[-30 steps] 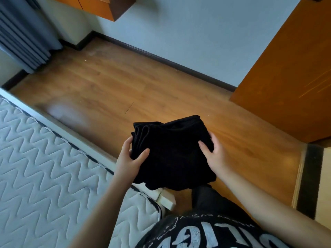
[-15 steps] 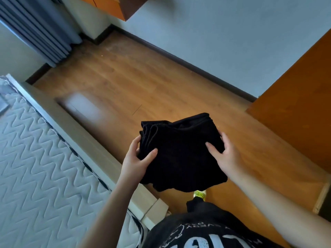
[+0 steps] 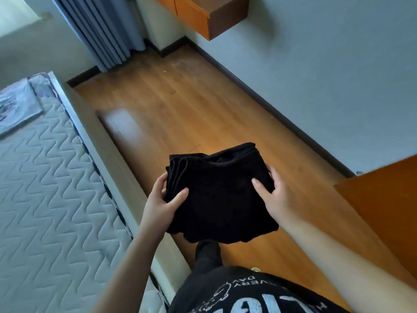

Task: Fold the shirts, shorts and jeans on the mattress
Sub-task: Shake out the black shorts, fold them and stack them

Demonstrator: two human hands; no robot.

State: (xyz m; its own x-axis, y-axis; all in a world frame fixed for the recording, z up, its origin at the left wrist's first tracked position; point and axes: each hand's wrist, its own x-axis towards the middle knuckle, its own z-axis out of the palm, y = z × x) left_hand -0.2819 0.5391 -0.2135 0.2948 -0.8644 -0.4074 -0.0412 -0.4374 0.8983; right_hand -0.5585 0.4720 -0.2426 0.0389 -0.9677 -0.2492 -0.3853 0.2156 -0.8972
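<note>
1. A folded black garment (image 3: 222, 195) is held in the air above the wooden floor (image 3: 203, 114), just to the right of the mattress (image 3: 49, 195); which kind of clothing it is cannot be told.
2. The left hand (image 3: 161, 203) grips the garment's left edge, thumb lying on top of the cloth and fingers curled under the stacked folds.
3. The right hand (image 3: 274, 195) grips the right edge in the same way, thumb on top and fingers wrapped round the side.
4. The folded layers show as ridges at the garment's upper left corner.
5. The mattress has a white zigzag quilted top, and a pale bed frame (image 3: 117, 168) runs along its side.
6. Grey-blue curtains (image 3: 101, 35) hang in the far corner, with an orange cabinet (image 3: 203, 16) mounted on the wall and an orange panel (image 3: 383, 204) at the right.
7. The person wears a black printed shirt (image 3: 248, 297).
</note>
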